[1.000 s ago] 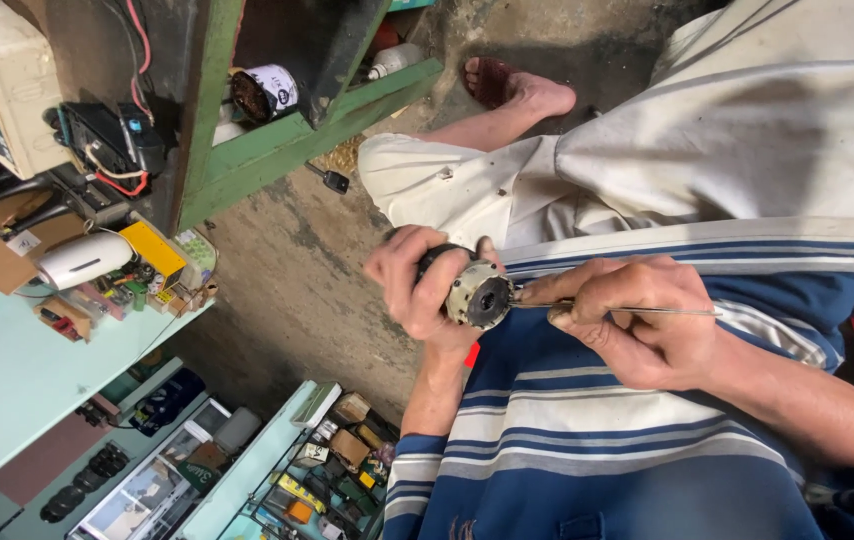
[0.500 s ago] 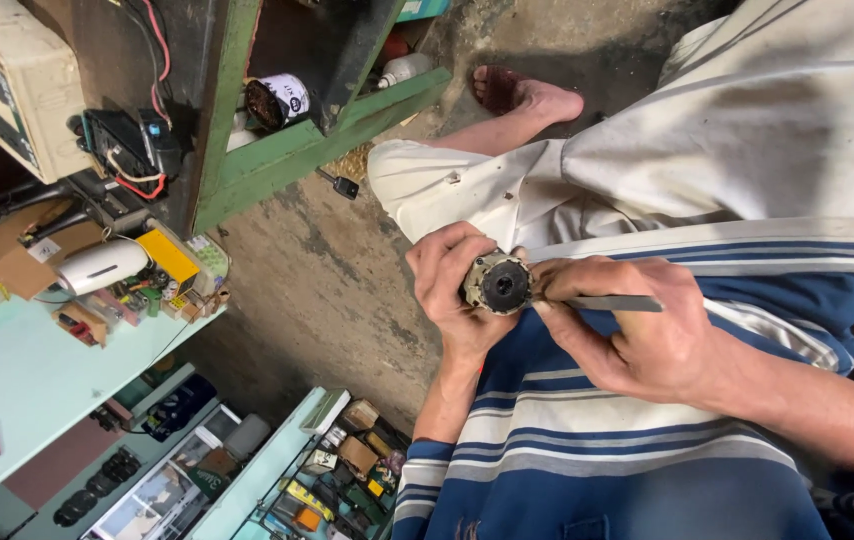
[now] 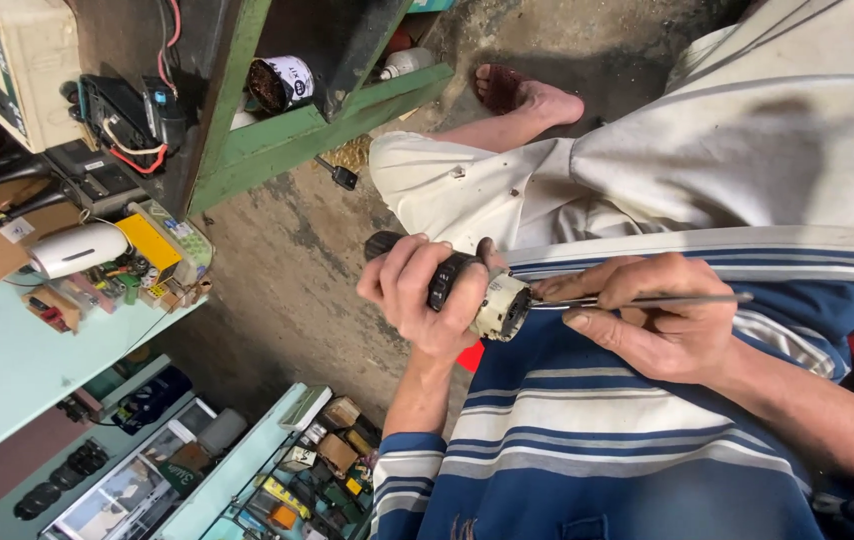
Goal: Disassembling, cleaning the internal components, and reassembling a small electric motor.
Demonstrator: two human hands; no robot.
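One head cam only, looks down close at lap, floor [image 3: 277,270] & feet beyond.

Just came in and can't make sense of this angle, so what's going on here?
A seated person in a striped shirt works on a small motor-like part, dark at one end and pale metal at the other. The left hand grips its body, while the right hand holds a thin metal tool with its tip at the part's pale end. A cluttered bench and a green shelf frame stand nearby.
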